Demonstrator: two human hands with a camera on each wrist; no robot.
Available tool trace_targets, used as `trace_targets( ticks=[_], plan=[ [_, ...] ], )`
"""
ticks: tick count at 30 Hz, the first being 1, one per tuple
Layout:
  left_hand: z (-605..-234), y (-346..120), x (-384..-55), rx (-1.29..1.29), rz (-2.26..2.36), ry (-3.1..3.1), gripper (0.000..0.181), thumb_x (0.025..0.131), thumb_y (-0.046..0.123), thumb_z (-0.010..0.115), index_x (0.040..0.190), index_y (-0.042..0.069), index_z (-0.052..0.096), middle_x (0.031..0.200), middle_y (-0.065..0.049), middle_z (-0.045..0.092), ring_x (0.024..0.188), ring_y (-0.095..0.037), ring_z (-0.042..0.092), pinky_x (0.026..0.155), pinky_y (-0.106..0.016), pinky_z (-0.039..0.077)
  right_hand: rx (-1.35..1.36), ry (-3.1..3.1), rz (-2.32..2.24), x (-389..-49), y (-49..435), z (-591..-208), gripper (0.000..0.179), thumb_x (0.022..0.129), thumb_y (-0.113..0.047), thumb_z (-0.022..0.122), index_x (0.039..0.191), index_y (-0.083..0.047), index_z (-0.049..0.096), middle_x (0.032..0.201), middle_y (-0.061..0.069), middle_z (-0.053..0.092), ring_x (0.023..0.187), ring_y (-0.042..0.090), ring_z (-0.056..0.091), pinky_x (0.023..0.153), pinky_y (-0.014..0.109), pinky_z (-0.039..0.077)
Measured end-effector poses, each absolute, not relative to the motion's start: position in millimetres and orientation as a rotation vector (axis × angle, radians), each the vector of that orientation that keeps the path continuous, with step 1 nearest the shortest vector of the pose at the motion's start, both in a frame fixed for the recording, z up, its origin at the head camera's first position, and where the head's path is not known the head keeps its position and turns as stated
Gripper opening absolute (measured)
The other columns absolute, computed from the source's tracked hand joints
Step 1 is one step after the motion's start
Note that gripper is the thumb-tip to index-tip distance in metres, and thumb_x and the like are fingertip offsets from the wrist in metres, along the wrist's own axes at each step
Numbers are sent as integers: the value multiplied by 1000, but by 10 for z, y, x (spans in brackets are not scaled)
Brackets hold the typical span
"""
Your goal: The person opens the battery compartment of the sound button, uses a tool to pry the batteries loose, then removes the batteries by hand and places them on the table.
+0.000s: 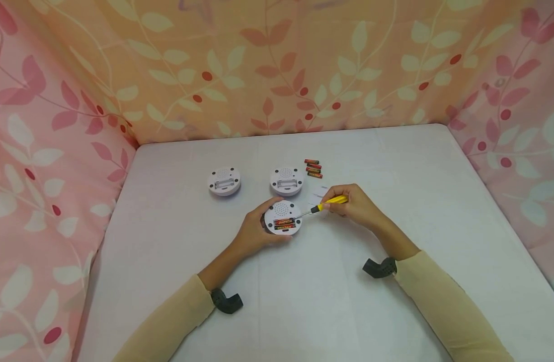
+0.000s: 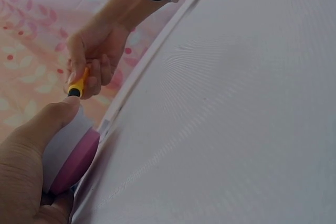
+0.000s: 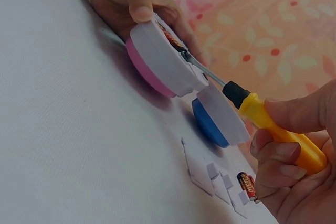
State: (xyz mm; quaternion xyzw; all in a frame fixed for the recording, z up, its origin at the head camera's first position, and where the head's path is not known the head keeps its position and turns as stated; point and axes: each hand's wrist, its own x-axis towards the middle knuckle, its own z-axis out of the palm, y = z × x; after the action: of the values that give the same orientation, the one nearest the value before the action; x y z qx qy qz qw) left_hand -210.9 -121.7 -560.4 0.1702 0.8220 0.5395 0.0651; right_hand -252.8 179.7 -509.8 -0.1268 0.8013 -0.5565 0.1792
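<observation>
My left hand (image 1: 254,229) grips a round white device (image 1: 282,208) by its sides, its battery compartment facing up; the wrist views show a pink part on its other side. Two red-and-black batteries (image 1: 284,223) lie in that compartment. In my right hand (image 1: 355,203) is a screwdriver (image 1: 333,200) with a yellow handle, held between thumb and fingers. Its metal shaft reaches the end of the batteries, as the right wrist view shows at the tip (image 3: 186,56). The left wrist view has my left thumb (image 2: 58,114) on the device's rim, near the screwdriver's black collar.
Two more round white devices stand behind, one at the left (image 1: 224,182) and one in the middle (image 1: 287,181), their compartments without batteries. Several loose batteries (image 1: 313,169) lie to the right of the middle one. Thin white covers (image 3: 199,174) lie near the right hand. Patterned curtains (image 1: 277,65) surround the table (image 1: 304,301).
</observation>
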Motion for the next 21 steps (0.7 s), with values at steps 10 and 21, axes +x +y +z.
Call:
trace_targets(
  ticks=[10,21],
  plan=[
    [-5610,-1221,-2113,474,1692,2430,101,63,34,99,150,31,48,142,8,55,128,-13,53,111,-43,44,-349,2243,-1585,-2547,1810,-5103,9,93,-13,71,96,-6,76,93,21,67,62,23,48,52,26,42],
    [-5603,-1231,-2130,466,1716,2400,100,65,32,98,151,31,47,140,5,56,125,-16,55,107,-39,47,-415,2400,-1460,-2515,1843,-4954,7,93,-15,73,99,-13,77,101,5,72,91,29,58,76,30,53]
  ],
)
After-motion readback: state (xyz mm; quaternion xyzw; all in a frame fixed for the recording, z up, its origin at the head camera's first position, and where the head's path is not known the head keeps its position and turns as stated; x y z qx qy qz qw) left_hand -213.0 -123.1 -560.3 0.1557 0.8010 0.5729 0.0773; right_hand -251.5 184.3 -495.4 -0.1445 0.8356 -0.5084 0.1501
